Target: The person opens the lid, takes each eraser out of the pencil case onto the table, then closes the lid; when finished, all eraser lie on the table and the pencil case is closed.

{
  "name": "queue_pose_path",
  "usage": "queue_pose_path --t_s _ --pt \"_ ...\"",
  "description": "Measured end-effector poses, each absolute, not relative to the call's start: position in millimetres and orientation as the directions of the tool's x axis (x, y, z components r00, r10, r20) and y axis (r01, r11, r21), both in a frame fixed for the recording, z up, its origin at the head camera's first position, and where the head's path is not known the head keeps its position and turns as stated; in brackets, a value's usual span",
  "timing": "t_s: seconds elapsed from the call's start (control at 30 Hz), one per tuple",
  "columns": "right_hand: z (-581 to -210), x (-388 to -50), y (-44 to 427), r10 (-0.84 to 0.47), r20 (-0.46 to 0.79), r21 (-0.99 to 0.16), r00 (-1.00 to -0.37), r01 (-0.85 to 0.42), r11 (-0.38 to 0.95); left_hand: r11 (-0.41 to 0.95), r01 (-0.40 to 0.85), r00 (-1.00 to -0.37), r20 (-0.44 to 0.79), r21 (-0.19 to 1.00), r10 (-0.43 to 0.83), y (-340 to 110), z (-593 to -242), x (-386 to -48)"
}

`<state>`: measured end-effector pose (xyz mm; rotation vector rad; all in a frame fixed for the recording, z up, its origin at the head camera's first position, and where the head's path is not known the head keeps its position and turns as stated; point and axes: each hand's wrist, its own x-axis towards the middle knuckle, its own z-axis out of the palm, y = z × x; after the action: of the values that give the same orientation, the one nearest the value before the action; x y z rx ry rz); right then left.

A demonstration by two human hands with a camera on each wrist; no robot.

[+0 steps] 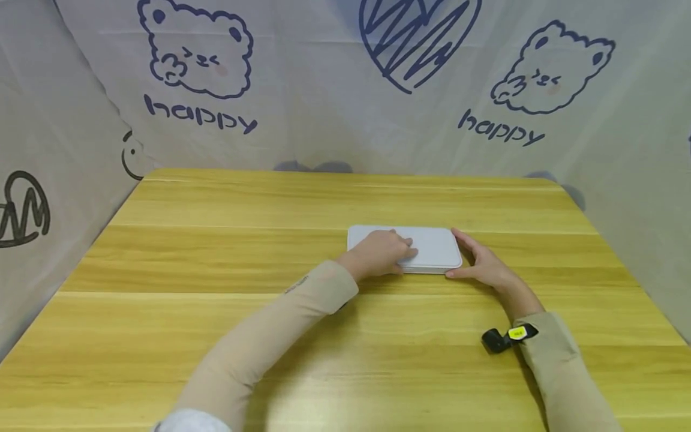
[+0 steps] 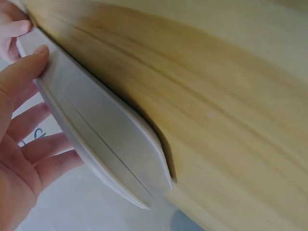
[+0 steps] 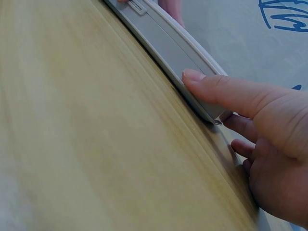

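A flat white rectangular case (image 1: 432, 243) lies on the wooden table, a thin seam running along its front side. My left hand (image 1: 379, 252) reaches over its top, fingers spread on the lid and the thumb (image 2: 36, 61) against the front side. In the right wrist view, a small latch (image 3: 138, 7) shows on that side near the left hand's fingertip. At the case's right end, my right hand (image 1: 482, 261) grips it, thumb (image 3: 211, 86) on the front side near the corner and fingers round the end, partly hidden.
The wooden table (image 1: 216, 336) extends around the case on all sides. A white cloth (image 1: 318, 108) with drawings and writing hangs behind it and at both sides. A small black device with a yellow label (image 1: 517, 333) is strapped at the right wrist.
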<state>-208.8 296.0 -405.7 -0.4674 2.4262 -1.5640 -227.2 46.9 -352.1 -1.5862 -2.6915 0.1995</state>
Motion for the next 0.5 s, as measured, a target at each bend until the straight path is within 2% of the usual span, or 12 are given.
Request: queue_pose_path --t_s 0.27,0.5 --pt "-408.4 -210.0 297.6 -0.373 -0.015 -0.908 -0.928 -0.143 0.394 0.427 0.88 -0.446 -0.05 -0.208 0.894 48.9 -356.3 -229.8" --pt "-409.4 -210.4 298.4 -0.376 -0.02 -0.901 -0.926 -0.146 0.409 0.377 0.902 -0.391 -0.03 -0.21 0.92 50.9 -357.8 -230.6"
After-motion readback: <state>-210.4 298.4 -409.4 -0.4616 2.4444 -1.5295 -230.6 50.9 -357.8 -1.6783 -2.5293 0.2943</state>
